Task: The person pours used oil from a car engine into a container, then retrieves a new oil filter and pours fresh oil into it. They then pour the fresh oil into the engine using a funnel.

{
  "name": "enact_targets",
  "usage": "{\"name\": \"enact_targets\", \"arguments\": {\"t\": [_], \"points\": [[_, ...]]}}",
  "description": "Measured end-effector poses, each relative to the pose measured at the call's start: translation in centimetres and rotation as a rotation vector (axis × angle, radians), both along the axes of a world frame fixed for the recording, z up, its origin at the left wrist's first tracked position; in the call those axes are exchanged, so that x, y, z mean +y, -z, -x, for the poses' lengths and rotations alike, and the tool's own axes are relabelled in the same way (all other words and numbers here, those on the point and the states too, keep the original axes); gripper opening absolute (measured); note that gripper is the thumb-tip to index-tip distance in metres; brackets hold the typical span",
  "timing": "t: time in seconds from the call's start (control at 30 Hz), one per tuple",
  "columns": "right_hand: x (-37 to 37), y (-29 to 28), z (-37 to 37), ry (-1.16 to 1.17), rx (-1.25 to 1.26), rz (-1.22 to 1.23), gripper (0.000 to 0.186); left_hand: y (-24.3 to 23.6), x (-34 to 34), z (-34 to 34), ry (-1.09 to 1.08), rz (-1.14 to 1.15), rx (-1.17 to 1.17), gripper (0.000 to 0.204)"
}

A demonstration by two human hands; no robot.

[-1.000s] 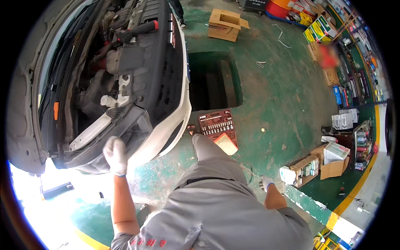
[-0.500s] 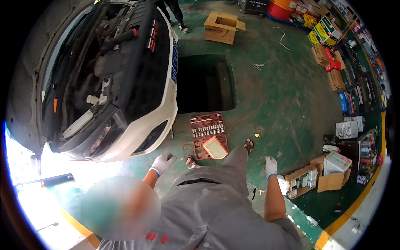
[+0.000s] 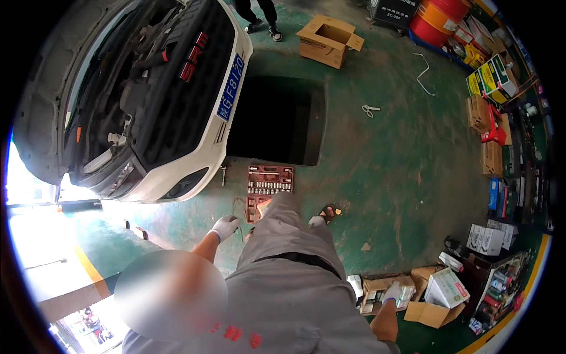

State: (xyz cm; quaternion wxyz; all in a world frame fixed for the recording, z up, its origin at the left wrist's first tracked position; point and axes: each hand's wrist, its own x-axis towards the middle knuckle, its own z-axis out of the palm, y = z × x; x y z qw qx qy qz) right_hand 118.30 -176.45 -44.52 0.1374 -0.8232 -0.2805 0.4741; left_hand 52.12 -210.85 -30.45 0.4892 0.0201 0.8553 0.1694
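Observation:
My left hand, in a white work glove, hangs beside my left thigh with its fingers loosely apart and nothing in it. A brown-red socket set case lies unfolded on the floor ahead of it, with rows of silver sockets. My leg covers most of the orange-edged air filter on that case. My right hand, gloved too, is out at my right side with loose fingers and shows no object. It appears over the low carton of small boxes; whether it touches them I cannot tell.
A white vehicle with its hood raised stands at left, beside a dark floor pit. An open cardboard box and another person's legs are beyond. Cartons and shelves line the right. A thin metal tool lies by the bumper.
My body and view have turned right, and my leg now covers most of the air filter. My right hand has come over the low carton. Both hands stay without any visible object.

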Motion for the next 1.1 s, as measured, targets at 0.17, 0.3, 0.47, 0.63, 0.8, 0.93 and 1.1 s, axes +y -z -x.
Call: {"name": "enact_targets", "arguments": {"t": [0.17,0.3,0.47,0.63,0.8,0.93,1.1], "points": [[8.6,-0.5,3.0,-0.219,-0.033,-0.073,0.029,1.6,8.0,-0.4,0.074,-0.054,0.062,0.049],[13.4,-0.3,11.3,-0.527,0.020,-0.171,0.033,4.8,13.1,0.4,0.240,0.014,-0.005,0.050],[21.2,-1.5,21.1,-0.730,-0.084,-0.168,0.053,13.5,18.5,2.0,0.455,0.117,0.030,0.050],[28.4,-2.2,26.6,-0.735,-0.171,-0.232,0.045,19.3,30.1,11.7,0.572,0.167,-0.182,0.044],[35.0,-1.2,30.6,-0.656,-0.168,-0.230,0.044,9.5,53.9,22.5,0.972,0.049,0.167,0.051],[39.6,0.5,33.4,-0.749,-0.143,-0.145,0.051,3.4,71.7,29.3,0.736,-0.292,0.437,0.050],[45.3,-2.2,38.6,-0.868,-0.232,-0.008,0.054,-1.4,85.7,32.4,0.587,-0.475,0.472,0.046]]}}
